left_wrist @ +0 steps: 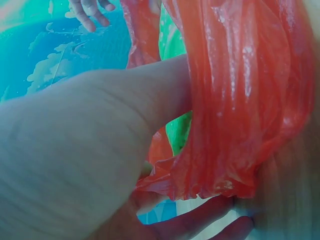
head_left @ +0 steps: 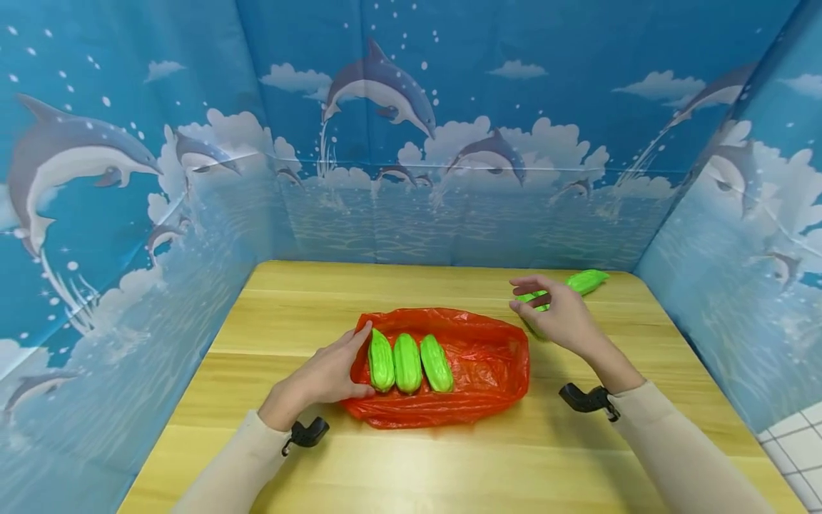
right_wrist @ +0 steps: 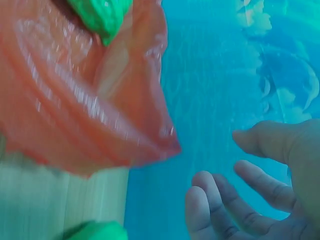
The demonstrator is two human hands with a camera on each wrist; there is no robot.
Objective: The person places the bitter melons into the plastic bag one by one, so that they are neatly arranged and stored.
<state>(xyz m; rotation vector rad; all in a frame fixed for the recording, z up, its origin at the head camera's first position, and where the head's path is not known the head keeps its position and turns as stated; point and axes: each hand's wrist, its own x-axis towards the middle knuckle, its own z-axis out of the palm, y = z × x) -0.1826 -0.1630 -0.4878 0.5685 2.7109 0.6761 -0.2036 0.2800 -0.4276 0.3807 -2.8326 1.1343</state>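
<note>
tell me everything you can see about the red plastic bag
The red plastic bag is thin, glossy and crinkled, lying flat on the wooden table. Three green gourds lie side by side at its left end. The left hand holds its left edge; the right hand hovers apart from it.

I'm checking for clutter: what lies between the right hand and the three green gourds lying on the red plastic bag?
In the head view, only crumpled red plastic bag and bare wooden table separate the right hand from the three green gourds.
</note>
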